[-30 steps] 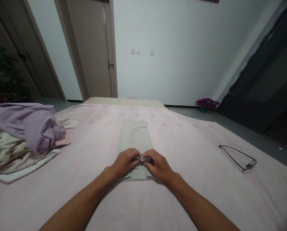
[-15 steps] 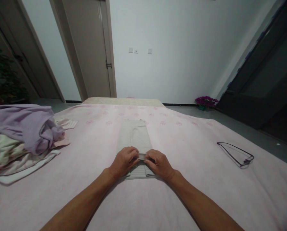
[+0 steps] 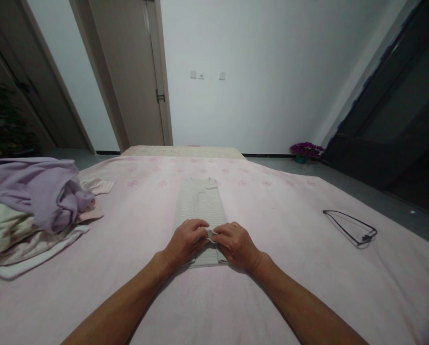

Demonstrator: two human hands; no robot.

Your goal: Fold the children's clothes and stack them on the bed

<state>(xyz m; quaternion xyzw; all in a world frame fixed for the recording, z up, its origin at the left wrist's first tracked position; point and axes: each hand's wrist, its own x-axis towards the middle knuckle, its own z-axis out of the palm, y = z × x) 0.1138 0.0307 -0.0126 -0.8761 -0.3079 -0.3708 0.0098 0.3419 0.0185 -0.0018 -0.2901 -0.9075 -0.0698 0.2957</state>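
A pale grey-green, finely striped garment (image 3: pixel 201 203), probably a knit top, lies flat in a long narrow fold in front of me. Near its close end both hands pinch a small fold of its fabric. My left hand (image 3: pixel 189 238) has its fingers closed on the left side of that fold. From the right, my right hand (image 3: pixel 236 244) grips the same fold, its fingertips close to the left hand's. The fingers partly hide the gripped cloth. The garment's near edge shows below the hands.
The garment rests on a bed with a pink flowered sheet (image 3: pixel 128 297). A heap of clothes with a lilac piece (image 3: pixel 38 187) on top lies at the left. Black-framed eyeglasses (image 3: pixel 351 227) lie at the right. Purple flowers (image 3: pixel 306 150) stand on the floor beyond the bed.
The right hand has shifted slightly left, bringing its fingertips closer to the left hand, and less of the fold shows between them. The view has turned a little.
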